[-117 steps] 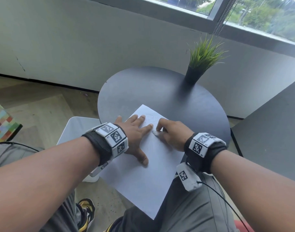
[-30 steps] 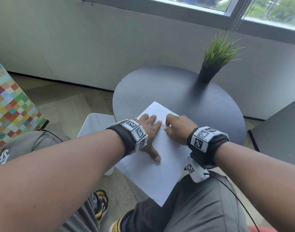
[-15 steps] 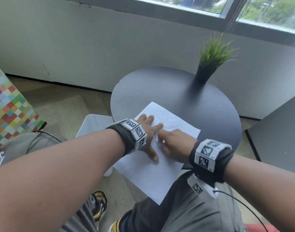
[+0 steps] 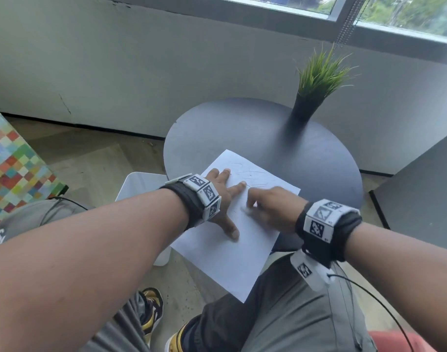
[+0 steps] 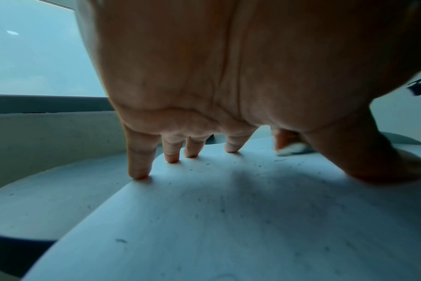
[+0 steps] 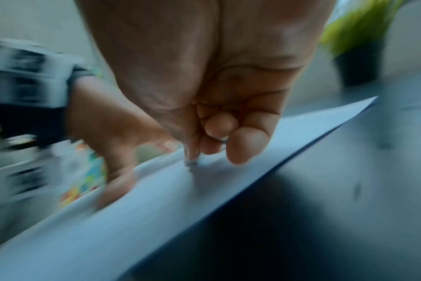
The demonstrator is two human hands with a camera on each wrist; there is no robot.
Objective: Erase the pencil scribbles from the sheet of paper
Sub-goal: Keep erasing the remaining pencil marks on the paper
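Note:
A white sheet of paper lies on the round dark table, its near corner hanging over the edge. Faint pencil scribbles show near its far corner. My left hand lies flat on the sheet with spread, straight fingers pressing it down. My right hand is curled and blurred just right of it, pinching a small white eraser whose tip touches the paper. Eraser crumbs speck the sheet.
A potted grass plant stands at the far right of the table. A white stool sits left of the table, a dark panel at the right, a multicoloured checkered surface at the far left. My knees are under the paper's near edge.
My right hand has pulled back toward me and to the left across the sheet, uncovering the scribbles at the far corner. The left hand stays pressed flat in place.

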